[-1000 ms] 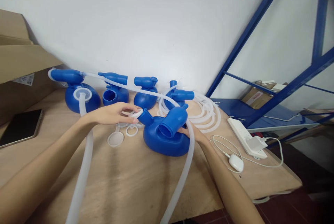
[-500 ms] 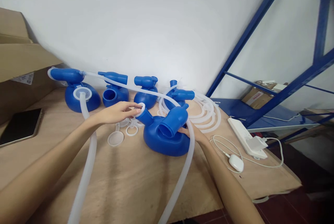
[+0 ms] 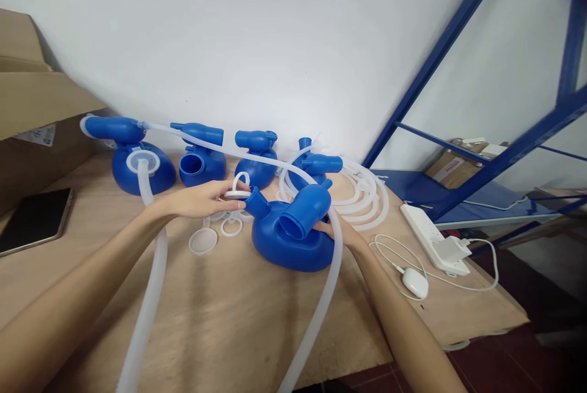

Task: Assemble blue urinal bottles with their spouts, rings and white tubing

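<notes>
A blue urinal bottle (image 3: 284, 246) sits at the middle of the table, its narrow neck (image 3: 258, 202) leaning left and a wide-mouthed funnel piece (image 3: 302, 213) on top. Between thumb and fingers, my left hand (image 3: 206, 198) pinches a white plastic cap (image 3: 237, 194) with a ring, just left of the neck's mouth. My right hand (image 3: 332, 231) is around the bottle's right side; its fingers are largely hidden behind the bottle and a translucent hose (image 3: 328, 295). Loose white caps lie below my left hand, among them a flat round one (image 3: 203, 241) and a ring (image 3: 232, 227).
More blue bottles stand along the wall, the leftmost (image 3: 158, 176) with a hose (image 3: 156, 283) running toward me. Coiled tubing (image 3: 378, 203) lies at the back right. A phone (image 3: 34, 219), a cardboard box (image 3: 46, 99), a power strip (image 3: 428, 237), a white earbud case (image 3: 415, 283) and blue shelving (image 3: 435, 51) surround the table.
My left hand has moved the cap from the neck's mouth to its left side, and the cap's ring now stands up. The right hand keeps its place on the bottle.
</notes>
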Demonstrator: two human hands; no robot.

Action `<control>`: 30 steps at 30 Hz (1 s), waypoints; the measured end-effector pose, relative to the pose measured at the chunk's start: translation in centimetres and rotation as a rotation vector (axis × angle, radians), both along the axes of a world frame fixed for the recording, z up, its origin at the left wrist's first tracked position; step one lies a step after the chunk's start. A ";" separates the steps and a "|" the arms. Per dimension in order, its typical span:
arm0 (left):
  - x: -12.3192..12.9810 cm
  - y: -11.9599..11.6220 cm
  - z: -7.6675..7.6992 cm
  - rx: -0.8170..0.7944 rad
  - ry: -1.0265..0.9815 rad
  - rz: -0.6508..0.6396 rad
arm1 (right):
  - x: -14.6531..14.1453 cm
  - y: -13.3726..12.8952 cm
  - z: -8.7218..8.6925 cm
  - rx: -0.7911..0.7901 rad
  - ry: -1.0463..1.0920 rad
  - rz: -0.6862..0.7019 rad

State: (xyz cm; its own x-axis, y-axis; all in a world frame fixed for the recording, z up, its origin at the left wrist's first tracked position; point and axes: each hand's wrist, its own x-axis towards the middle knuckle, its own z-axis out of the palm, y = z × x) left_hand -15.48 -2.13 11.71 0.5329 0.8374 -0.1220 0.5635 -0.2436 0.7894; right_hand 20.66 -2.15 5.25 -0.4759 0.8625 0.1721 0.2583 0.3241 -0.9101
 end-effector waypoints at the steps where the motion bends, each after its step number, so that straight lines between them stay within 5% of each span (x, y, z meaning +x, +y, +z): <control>1: -0.3 0.0 0.1 -0.049 0.004 0.007 | 0.0 0.0 0.0 0.000 0.000 -0.001; 5: -1.5 -0.2 0.4 -0.167 0.059 -0.018 | 0.1 0.1 -0.1 -0.003 -0.012 -0.005; 13: -0.1 0.1 0.4 -0.011 -0.038 -0.011 | 0.1 0.2 -0.2 0.005 -0.020 -0.004; 20: 0.4 0.7 0.1 0.097 -0.304 0.297 | 0.0 0.2 -0.3 0.000 0.002 -0.005; 24: -0.3 0.8 0.4 -0.039 -0.168 0.327 | 0.1 0.3 -0.4 0.013 0.007 -0.013; 30: -1.4 1.3 0.1 -0.037 0.180 0.317 | 0.2 0.4 -0.5 0.001 -0.002 0.006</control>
